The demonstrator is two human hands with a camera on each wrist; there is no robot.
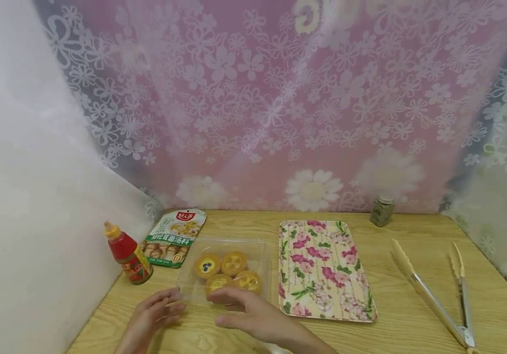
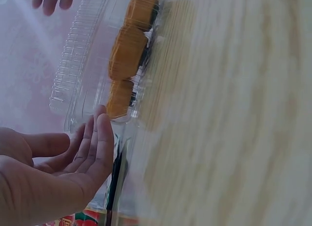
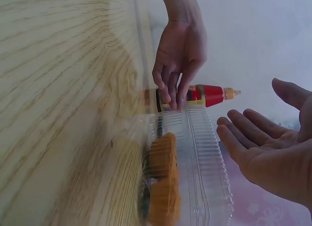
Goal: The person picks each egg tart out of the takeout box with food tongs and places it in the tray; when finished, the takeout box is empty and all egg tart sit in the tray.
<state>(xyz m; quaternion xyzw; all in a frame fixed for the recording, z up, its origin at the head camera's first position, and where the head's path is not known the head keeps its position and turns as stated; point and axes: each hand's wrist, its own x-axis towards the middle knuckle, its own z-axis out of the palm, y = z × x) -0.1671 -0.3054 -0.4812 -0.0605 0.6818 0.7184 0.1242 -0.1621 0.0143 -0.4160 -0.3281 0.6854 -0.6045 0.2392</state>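
The clear container (image 1: 254, 247) sits left of the floral tray (image 1: 322, 273), the left hand (image 1: 154, 313) and right hand (image 1: 253, 314) loose-fingered at its near side, gripping nothing; a lopsided squeeze could buckle it and jostle the tarts (image 1: 234, 263).

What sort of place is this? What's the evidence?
Probably a staged tabletop corner for food-handling recordings: wooden table, floral curtain hung behind, and a clear box of tart-like pastries.
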